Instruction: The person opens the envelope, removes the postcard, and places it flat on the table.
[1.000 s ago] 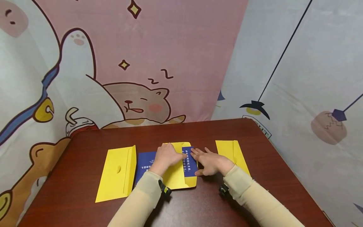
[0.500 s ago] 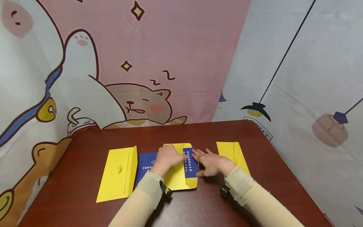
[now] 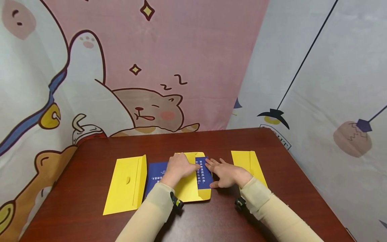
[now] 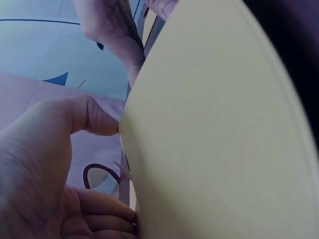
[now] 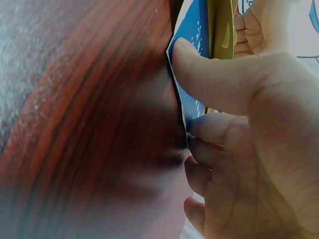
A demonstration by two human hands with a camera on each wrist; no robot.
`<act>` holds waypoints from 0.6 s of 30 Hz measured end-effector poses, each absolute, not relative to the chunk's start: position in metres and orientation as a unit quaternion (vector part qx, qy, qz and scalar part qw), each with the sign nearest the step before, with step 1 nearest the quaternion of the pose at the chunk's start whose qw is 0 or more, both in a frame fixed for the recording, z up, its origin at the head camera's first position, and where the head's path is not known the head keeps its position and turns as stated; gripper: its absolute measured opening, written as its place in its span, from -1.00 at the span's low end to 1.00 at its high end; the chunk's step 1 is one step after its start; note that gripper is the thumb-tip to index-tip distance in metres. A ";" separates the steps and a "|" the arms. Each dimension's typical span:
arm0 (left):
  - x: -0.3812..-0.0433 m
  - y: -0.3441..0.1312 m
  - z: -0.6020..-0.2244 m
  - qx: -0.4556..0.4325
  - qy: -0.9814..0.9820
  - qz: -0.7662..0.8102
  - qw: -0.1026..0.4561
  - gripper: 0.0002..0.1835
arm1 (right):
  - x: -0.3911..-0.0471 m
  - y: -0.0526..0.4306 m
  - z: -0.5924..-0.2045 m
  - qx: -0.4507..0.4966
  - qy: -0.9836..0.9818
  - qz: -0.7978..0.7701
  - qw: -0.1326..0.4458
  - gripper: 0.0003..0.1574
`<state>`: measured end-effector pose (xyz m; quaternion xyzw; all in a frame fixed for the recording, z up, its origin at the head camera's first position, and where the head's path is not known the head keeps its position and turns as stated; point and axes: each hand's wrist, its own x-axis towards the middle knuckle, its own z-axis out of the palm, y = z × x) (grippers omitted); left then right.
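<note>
A yellow envelope (image 3: 185, 190) lies in the middle of the table, its flap side to the right. A blue card (image 3: 205, 178) with white writing sits partly inside its mouth, the rest showing at the right. My left hand (image 3: 179, 165) rests on the envelope, and its thumb reaches toward the mouth beside the card. In the left wrist view, thumb and fingertips touch the yellow paper (image 4: 214, 114). My right hand (image 3: 224, 173) has its fingers spread at the card's right edge. Its thumb and fingertips touch the blue card (image 5: 192, 35) in the right wrist view.
Left of the hands lies another yellow envelope (image 3: 121, 183) with a small tab. A second blue card or sheet (image 3: 155, 169) lies between it and the middle envelope, partly behind the left arm. A third yellow envelope (image 3: 244, 159) is under the right forearm's far side. All lie on the brown table (image 3: 208, 222).
The whole scene has shifted slightly to the right in the head view. Both hands keep nearly the same places on the envelope and card; no clear movement of the card shows.
</note>
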<state>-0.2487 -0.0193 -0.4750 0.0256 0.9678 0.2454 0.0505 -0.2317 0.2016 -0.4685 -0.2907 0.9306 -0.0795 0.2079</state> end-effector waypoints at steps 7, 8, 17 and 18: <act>-0.249 -0.019 -0.475 0.028 0.970 0.236 0.047 -0.11 | -0.232 0.202 -0.467 -0.286 0.932 -0.075 0.211 0.12; -0.249 -0.019 -0.475 0.027 0.970 0.236 0.047 -0.12 | -0.232 0.203 -0.467 -0.286 0.931 -0.076 0.212 0.12; -0.248 -0.018 -0.475 0.029 0.970 0.236 0.048 -0.17 | -0.230 0.207 -0.464 -0.274 0.923 -0.146 0.228 0.13; -0.248 -0.018 -0.475 0.030 0.970 0.236 0.047 -0.18 | -0.230 0.208 -0.463 -0.271 0.922 -0.156 0.230 0.13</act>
